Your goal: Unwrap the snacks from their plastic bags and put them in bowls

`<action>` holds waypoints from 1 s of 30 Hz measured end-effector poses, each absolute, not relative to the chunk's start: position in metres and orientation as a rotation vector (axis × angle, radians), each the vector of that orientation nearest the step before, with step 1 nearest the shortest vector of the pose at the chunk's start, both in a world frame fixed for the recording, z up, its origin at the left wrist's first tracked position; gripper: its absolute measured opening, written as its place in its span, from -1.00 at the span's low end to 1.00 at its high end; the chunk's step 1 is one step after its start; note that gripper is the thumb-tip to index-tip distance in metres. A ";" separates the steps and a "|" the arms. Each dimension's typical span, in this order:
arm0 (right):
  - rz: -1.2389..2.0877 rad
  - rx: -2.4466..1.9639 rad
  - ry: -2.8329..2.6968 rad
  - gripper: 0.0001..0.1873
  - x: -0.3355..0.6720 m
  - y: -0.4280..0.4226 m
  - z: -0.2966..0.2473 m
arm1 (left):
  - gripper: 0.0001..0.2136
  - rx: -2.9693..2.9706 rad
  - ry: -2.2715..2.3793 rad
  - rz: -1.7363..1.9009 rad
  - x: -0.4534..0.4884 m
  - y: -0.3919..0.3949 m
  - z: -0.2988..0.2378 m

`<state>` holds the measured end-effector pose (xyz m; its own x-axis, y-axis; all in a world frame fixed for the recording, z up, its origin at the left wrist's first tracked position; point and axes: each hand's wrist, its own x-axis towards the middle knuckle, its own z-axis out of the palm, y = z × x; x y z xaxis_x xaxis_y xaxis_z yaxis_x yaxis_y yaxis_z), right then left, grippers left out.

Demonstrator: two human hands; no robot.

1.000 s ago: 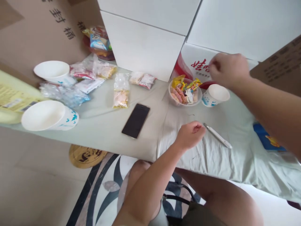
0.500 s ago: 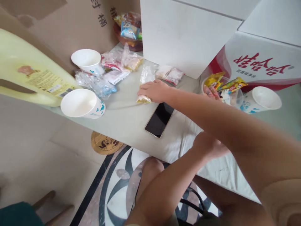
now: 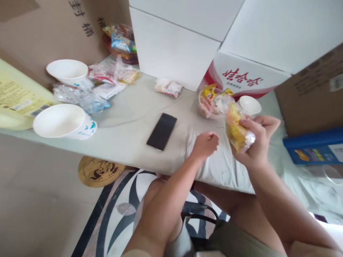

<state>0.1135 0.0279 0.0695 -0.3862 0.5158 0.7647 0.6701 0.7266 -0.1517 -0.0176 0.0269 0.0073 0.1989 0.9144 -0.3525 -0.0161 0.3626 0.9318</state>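
My right hand is closed around a clear plastic packet with yellow contents. It holds the packet up in front of the round plastic tub of snacks, partly covering the tub and the small white paper cup. My left hand is curled into a loose fist above the table's front edge, and nothing shows in it. To its left a dark phone lies flat on the table. Behind the phone, small white and red packets rest against the white box.
Two white paper cups stand at left beside crumpled clear wrappers and a yellow jug. White boxes rise at the back, near a bowl of wrapped snacks. A blue package lies at right.
My right hand has lifted the packet off the table and carried it right, beside the snack tub. My left hand shows more fully as the arms uncross. The view has shifted right.
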 end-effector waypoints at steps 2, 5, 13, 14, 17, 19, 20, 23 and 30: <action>-0.238 -1.172 -2.034 -0.50 0.155 0.011 0.044 | -0.71 0.747 0.992 0.850 -0.011 0.030 0.005; -0.066 -1.375 -2.099 -0.54 0.185 -0.006 0.006 | -0.57 0.647 0.656 0.751 0.005 0.030 0.000; 0.331 -1.401 -1.690 -0.45 0.222 -0.024 -0.022 | -0.42 0.834 0.604 0.787 0.032 0.021 0.002; 0.471 -1.381 -1.571 -0.44 0.229 -0.021 -0.024 | -0.45 0.861 0.607 0.763 0.032 0.020 0.003; 0.970 -1.210 -1.379 -0.43 0.243 -0.009 -0.030 | -0.52 0.958 0.641 0.637 0.034 0.017 0.002; 1.161 -1.102 -1.328 -0.45 0.245 -0.003 -0.030 | -0.54 1.027 0.688 0.555 0.039 0.017 -0.003; 1.176 -1.086 -1.304 -0.47 0.244 -0.001 -0.029 | -0.55 1.059 0.716 0.540 0.043 0.017 -0.006; 1.024 -1.145 -1.299 -0.61 0.242 0.000 -0.023 | -0.58 1.137 0.816 0.601 0.056 0.022 -0.014; 0.572 -1.219 -1.799 -0.61 0.244 -0.009 -0.019 | -0.59 1.090 1.067 0.849 0.071 0.029 -0.025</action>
<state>0.2441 -0.0085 -0.0185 -0.1474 0.9047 0.3997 0.5078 0.4160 -0.7544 0.0705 0.0294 -0.0249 0.2838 0.9270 -0.2452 -0.0308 0.2644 0.9639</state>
